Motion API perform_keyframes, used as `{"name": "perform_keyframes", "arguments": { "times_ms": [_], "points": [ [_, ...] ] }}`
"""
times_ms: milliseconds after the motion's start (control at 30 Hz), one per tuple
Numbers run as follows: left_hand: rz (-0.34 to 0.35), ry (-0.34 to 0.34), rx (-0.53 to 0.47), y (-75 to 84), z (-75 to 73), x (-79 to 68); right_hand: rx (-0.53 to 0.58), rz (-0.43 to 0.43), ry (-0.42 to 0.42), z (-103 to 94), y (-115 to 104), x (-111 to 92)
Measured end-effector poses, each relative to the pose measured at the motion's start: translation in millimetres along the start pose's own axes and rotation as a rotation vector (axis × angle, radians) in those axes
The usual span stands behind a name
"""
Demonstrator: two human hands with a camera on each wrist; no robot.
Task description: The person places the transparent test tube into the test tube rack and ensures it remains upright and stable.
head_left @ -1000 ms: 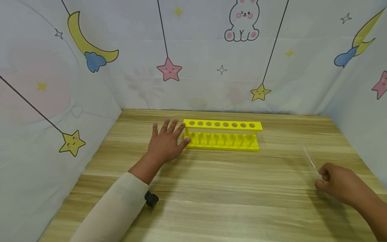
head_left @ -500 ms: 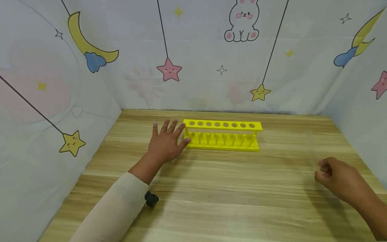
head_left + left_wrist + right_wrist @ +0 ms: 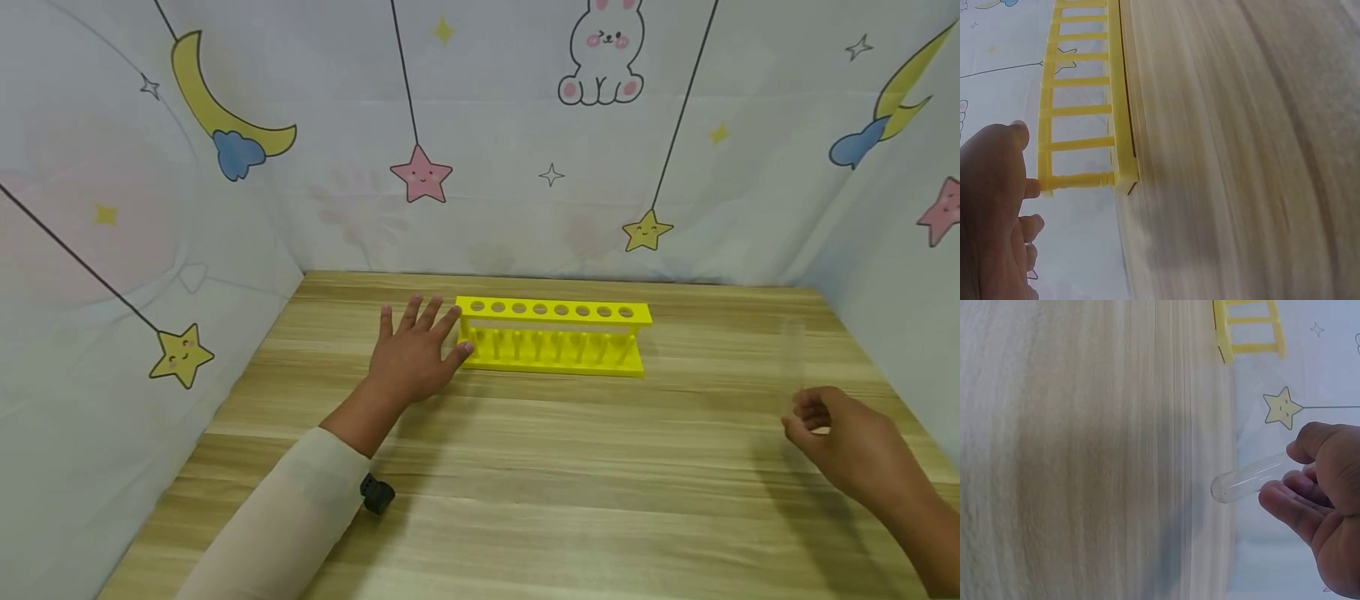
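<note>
A yellow test tube rack stands toward the back of the table, its top row of round holes holding no tubes. My left hand lies at its left end, fingers spread and straight, with a fingertip at the end of the top bar in the left wrist view. To the right, my right hand pinches a clear test tube between thumb and fingers. The tube is upright above the table, its rounded bottom below the fingers in the right wrist view.
The wood-grain table ends at a white cloth backdrop printed with stars, moons and a rabbit, which also covers both sides. A small black object sits by the left sleeve.
My right hand has turned the test tube from a leftward tilt to upright and risen slightly. The left hand and the rack have stayed put.
</note>
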State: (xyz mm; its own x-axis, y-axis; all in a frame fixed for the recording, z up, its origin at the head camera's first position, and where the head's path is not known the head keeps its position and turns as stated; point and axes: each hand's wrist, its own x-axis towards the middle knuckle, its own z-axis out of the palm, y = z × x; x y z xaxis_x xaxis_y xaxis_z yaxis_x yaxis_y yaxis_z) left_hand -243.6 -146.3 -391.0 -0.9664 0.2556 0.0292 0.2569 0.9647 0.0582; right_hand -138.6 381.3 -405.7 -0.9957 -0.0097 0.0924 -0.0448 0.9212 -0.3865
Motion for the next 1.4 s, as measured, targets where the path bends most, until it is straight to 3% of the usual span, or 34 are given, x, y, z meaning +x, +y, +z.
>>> {"name": "perform_keyframes", "arguments": {
  "times_ms": [700, 1400],
  "points": [
    [-0.002, 0.002, -0.001, -0.1, -0.8, -1.5, 0.053, -0.027, 0.116, -1.7, -11, 4],
    [-0.008, -0.001, -0.01, 0.5, 0.4, -0.6, 0.091, -0.03, 0.152, 1.3, -17, 11]
  ]
}}
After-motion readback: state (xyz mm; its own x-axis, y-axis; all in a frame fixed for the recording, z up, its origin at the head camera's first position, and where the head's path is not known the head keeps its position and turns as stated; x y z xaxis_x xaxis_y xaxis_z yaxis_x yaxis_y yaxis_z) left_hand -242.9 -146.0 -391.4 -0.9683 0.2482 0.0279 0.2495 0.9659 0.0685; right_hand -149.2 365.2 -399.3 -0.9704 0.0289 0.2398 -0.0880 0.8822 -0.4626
